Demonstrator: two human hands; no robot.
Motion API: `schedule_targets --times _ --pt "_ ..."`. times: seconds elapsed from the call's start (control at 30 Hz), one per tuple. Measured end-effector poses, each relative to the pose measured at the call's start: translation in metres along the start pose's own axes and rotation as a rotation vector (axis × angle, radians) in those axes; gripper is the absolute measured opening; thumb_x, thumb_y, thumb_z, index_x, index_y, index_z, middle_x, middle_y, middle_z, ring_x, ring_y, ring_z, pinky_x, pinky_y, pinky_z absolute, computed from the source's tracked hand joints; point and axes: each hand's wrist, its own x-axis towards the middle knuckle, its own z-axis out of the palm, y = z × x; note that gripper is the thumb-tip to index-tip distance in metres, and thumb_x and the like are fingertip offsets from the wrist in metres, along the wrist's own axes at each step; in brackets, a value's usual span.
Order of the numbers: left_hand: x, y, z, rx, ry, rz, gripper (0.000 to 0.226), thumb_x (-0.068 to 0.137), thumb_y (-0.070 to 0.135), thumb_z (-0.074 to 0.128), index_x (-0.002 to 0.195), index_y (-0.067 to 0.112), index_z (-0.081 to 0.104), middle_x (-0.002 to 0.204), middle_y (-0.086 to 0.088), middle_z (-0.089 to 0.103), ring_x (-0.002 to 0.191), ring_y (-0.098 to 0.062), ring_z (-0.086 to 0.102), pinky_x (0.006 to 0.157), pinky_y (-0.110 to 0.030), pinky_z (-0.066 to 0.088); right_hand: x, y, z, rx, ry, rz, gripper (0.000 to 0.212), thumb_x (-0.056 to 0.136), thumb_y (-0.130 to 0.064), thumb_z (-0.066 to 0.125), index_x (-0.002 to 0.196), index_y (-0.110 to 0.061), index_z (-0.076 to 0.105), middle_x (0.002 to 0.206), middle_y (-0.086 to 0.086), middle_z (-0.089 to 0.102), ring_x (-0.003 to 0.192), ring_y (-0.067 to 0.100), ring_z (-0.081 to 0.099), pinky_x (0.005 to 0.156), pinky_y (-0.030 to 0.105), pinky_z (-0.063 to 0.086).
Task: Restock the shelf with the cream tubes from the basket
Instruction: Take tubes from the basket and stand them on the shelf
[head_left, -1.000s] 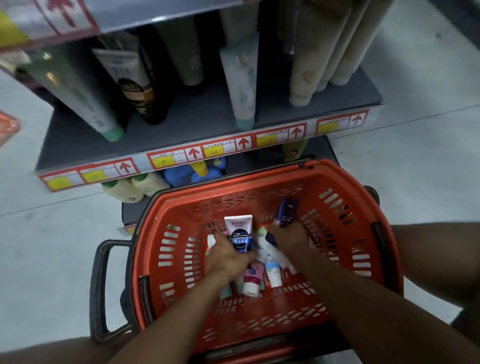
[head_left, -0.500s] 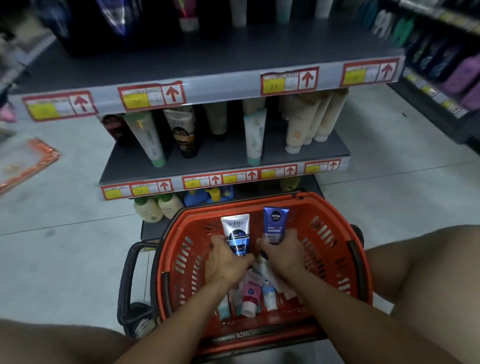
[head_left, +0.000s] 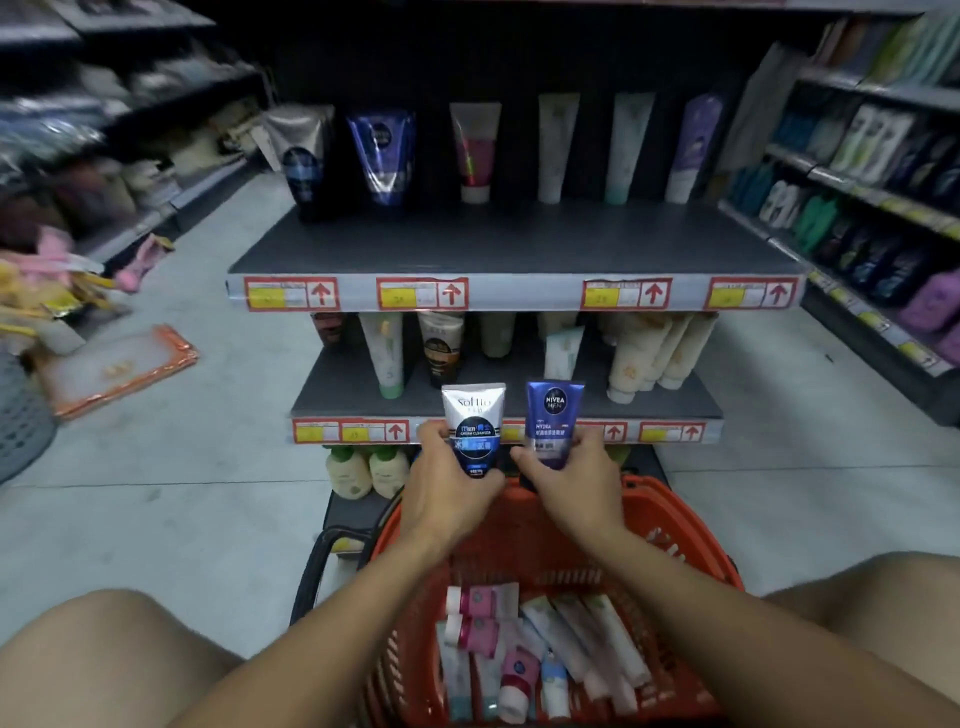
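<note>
My left hand (head_left: 451, 486) grips a white and dark-blue cream tube (head_left: 474, 426) upright, above the far rim of the orange basket (head_left: 691, 540). Beside it my right hand (head_left: 571, 480) grips a blue cream tube (head_left: 551, 421), also upright. Both tubes are held in front of the lower shelf (head_left: 353, 384). Several more tubes (head_left: 540, 654), pink, white and pale blue, lie in the basket bottom. The upper shelf (head_left: 519, 239) holds a row of tubes at its back with bare dark surface in front.
Red and yellow price labels (head_left: 423, 293) line the shelf edges. Cream-coloured bottles (head_left: 363, 470) stand on the bottom shelf behind the basket. A side shelf of bottles (head_left: 878, 208) runs on the right. Packets and an orange-edged bag (head_left: 114, 366) lie on the floor at left. My knees flank the basket.
Both hands have lifted out of the basket with a tube each and risen toward the shelves. The view has tilted up, bringing the upper shelf into sight.
</note>
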Motion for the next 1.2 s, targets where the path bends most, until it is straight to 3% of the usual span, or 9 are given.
schedule_targets --times 0.2,0.3,0.43,0.53,0.73,0.9,1.07,1.2 --pt "0.022 0.039 -0.055 -0.077 0.139 0.124 0.073 0.07 0.041 0.085 0.119 0.037 0.031 0.106 0.008 0.069 0.091 -0.015 0.07 0.079 -0.043 0.061 0.021 -0.078 -0.016 0.084 0.018 -0.192 0.059 0.07 -0.063 0.083 0.109 -0.035 0.049 0.098 -0.014 0.071 0.086 0.001 0.068 0.076 0.032 0.059" --pt "0.034 0.056 -0.082 -0.093 0.217 0.185 0.071 0.067 0.048 0.082 0.115 0.043 0.029 0.103 0.01 0.07 0.09 -0.016 0.07 0.08 -0.044 0.06 0.03 -0.114 -0.024 0.109 0.047 -0.259 0.058 0.07 -0.06 0.085 0.108 -0.033 0.051 0.096 -0.015 0.071 0.083 -0.003 0.066 0.073 0.027 0.056" --pt "0.052 0.081 -0.115 -0.125 0.284 0.274 0.076 0.068 0.049 0.086 0.123 0.038 0.035 0.105 0.014 0.069 0.092 -0.008 0.07 0.08 -0.04 0.061 0.047 -0.155 -0.029 0.137 0.083 -0.332 0.058 0.069 -0.059 0.087 0.107 -0.032 0.052 0.091 -0.018 0.07 0.078 -0.007 0.065 0.065 0.017 0.05" --pt "0.072 0.1 -0.135 -0.15 0.315 0.343 0.073 0.072 0.043 0.087 0.124 0.034 0.036 0.101 0.022 0.063 0.09 0.002 0.066 0.079 -0.035 0.06 0.067 -0.179 -0.03 0.144 0.113 -0.378 0.061 0.067 -0.064 0.085 0.106 -0.033 0.05 0.092 -0.016 0.071 0.08 -0.003 0.066 0.07 0.03 0.057" --pt "0.122 0.125 -0.158 -0.055 0.358 0.362 0.075 0.074 0.037 0.087 0.127 0.03 0.034 0.117 0.004 0.067 0.102 -0.018 0.068 0.087 -0.042 0.059 0.123 -0.207 -0.035 0.073 0.15 -0.394 0.07 0.066 -0.07 0.081 0.112 -0.028 0.048 0.104 -0.011 0.068 0.095 0.012 0.067 0.083 0.041 0.058" --pt "0.159 0.132 -0.156 0.015 0.311 0.309 0.077 0.071 0.037 0.086 0.126 0.027 0.034 0.114 -0.002 0.069 0.104 -0.029 0.069 0.09 -0.047 0.057 0.158 -0.211 -0.03 -0.024 0.154 -0.356 0.074 0.066 -0.068 0.082 0.112 -0.021 0.048 0.109 0.001 0.071 0.1 0.026 0.068 0.083 0.044 0.057" --pt "0.176 0.128 -0.143 0.023 0.279 0.285 0.074 0.073 0.035 0.085 0.124 0.027 0.032 0.115 -0.002 0.069 0.105 -0.03 0.068 0.088 -0.044 0.056 0.17 -0.204 -0.022 -0.068 0.113 -0.333 0.073 0.066 -0.069 0.082 0.111 -0.023 0.045 0.11 0.001 0.07 0.1 0.025 0.067 0.08 0.041 0.057" --pt "0.176 0.123 -0.135 0.003 0.317 0.288 0.071 0.076 0.034 0.083 0.127 0.027 0.034 0.118 -0.001 0.067 0.108 -0.028 0.066 0.084 -0.037 0.051 0.171 -0.201 -0.023 -0.086 0.057 -0.355 0.071 0.067 -0.066 0.084 0.108 -0.024 0.045 0.101 -0.006 0.062 0.089 0.017 0.06 0.07 0.032 0.046"
